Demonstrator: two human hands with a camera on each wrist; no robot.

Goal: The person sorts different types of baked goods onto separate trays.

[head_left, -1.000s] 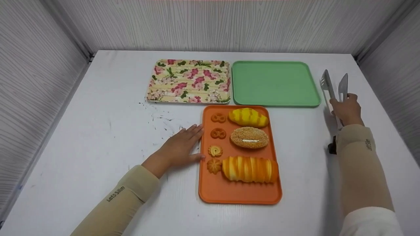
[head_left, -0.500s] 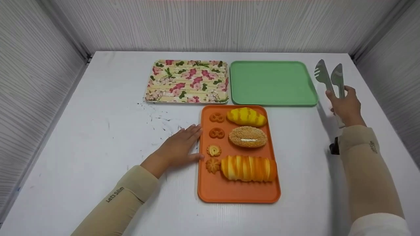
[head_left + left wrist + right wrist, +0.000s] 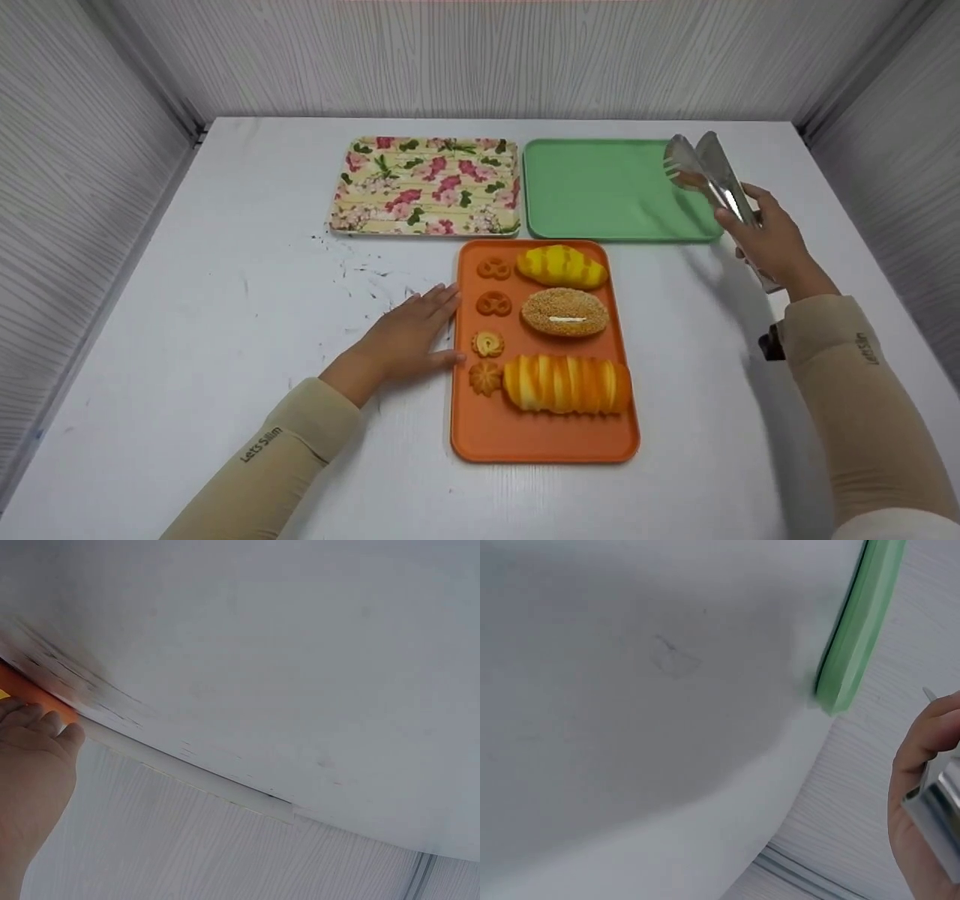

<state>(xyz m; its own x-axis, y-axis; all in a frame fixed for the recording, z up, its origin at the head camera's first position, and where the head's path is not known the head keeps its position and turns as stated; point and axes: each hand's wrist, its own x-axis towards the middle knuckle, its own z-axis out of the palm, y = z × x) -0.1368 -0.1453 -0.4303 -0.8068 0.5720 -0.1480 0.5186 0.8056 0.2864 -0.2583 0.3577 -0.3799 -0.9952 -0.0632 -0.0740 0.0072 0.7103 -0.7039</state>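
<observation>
My right hand (image 3: 772, 240) grips metal food tongs (image 3: 731, 191) above the table, their two tips spread a little over the right part of the green tray (image 3: 592, 191). In the right wrist view the hinge end of the tongs (image 3: 937, 810) sticks out of the palm. With straight fingers, my left hand (image 3: 405, 337) touches the left rim of the orange tray (image 3: 544, 439). On that tray lie a yellow striped bread (image 3: 562, 267), an oval seeded bun (image 3: 564, 311), a large ridged loaf (image 3: 568, 384), two pretzel-shaped cookies (image 3: 494, 304) and two round cookies (image 3: 486, 378).
A flower-patterned tray (image 3: 427, 187) lies at the back, left of the green one. All the trays rest on a white table (image 3: 225, 300) with dark scuff marks. Pale wood-grain panels (image 3: 480, 60) stand behind and at both sides.
My right hand has lifted the tongs and swung their tips left over the green tray, with the tips closer together. The left hand stays at the orange tray's rim.
</observation>
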